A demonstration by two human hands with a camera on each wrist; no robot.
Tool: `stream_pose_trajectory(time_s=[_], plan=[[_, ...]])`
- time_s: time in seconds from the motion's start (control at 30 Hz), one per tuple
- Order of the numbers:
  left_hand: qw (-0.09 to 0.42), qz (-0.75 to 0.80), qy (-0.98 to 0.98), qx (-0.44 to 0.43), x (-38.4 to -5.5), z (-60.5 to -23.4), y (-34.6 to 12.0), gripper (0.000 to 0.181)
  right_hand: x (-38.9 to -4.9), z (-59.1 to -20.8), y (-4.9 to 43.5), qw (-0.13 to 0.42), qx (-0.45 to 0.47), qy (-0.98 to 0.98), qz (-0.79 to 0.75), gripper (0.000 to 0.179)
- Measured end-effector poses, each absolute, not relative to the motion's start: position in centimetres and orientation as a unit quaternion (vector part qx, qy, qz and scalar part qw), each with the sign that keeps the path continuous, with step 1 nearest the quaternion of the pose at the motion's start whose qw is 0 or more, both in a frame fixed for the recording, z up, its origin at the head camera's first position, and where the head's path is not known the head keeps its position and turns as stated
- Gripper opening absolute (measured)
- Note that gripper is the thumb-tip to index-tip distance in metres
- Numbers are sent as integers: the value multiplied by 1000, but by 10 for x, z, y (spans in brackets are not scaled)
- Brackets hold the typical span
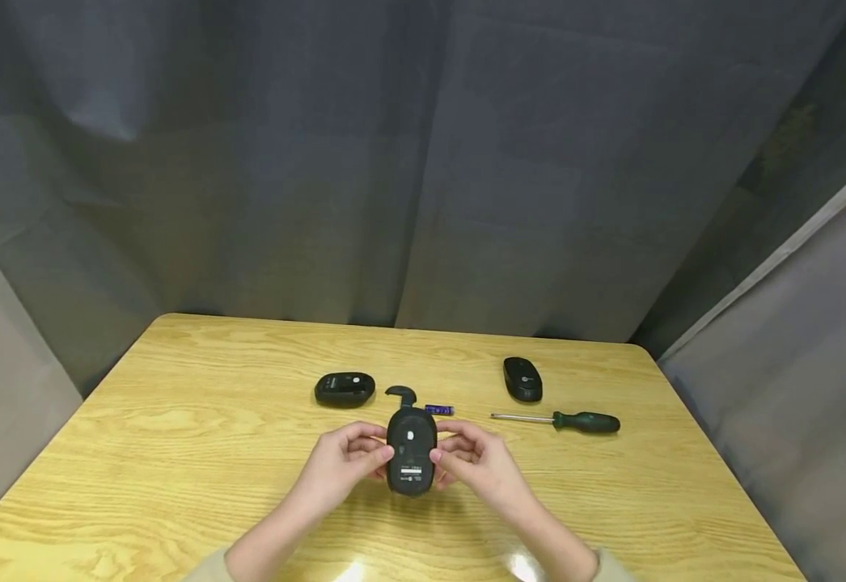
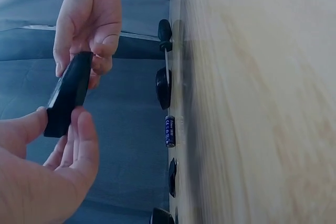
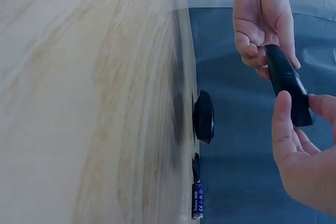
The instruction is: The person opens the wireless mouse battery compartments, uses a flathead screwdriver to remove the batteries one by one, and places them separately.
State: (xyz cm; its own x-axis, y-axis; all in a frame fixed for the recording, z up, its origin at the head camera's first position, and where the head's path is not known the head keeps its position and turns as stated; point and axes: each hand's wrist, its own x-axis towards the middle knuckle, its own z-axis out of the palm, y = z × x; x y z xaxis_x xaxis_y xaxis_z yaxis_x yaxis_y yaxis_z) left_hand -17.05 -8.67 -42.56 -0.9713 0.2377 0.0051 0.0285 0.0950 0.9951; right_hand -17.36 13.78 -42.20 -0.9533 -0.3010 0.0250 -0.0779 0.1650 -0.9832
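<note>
A black computer mouse (image 1: 412,453) is held above the table with its underside, bearing a white label, turned toward me. My left hand (image 1: 343,465) grips one long side, thumb toward me and fingers behind. On the opposite side, my right hand (image 1: 477,465) pinches the mouse in the same way. Both wrist views show the mouse (image 2: 71,95) edge-on between the hands, clear of the tabletop. Just beyond it lie a curved black piece (image 1: 403,394), resembling a mouse cover, and a blue battery (image 1: 439,410).
Another black mouse (image 1: 344,390) lies beyond my left hand, underside up. A third mouse (image 1: 522,380) is at the back right. Nearer on that side is a screwdriver (image 1: 586,422) with a dark green handle. Grey curtains (image 1: 423,162) hang behind the wooden table (image 1: 175,453).
</note>
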Motion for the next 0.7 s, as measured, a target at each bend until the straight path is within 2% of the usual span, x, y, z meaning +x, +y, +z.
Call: stream_pose_trajectory(time_s=[0.4,0.7], plan=[[103,651,746,99,-172,-426,-87,49,-175,-427,141,139,-109,728,-662,49],[127,657,736,103,-169,-423,-83,53,-174,-427,141,152,-102,728,-661,52]])
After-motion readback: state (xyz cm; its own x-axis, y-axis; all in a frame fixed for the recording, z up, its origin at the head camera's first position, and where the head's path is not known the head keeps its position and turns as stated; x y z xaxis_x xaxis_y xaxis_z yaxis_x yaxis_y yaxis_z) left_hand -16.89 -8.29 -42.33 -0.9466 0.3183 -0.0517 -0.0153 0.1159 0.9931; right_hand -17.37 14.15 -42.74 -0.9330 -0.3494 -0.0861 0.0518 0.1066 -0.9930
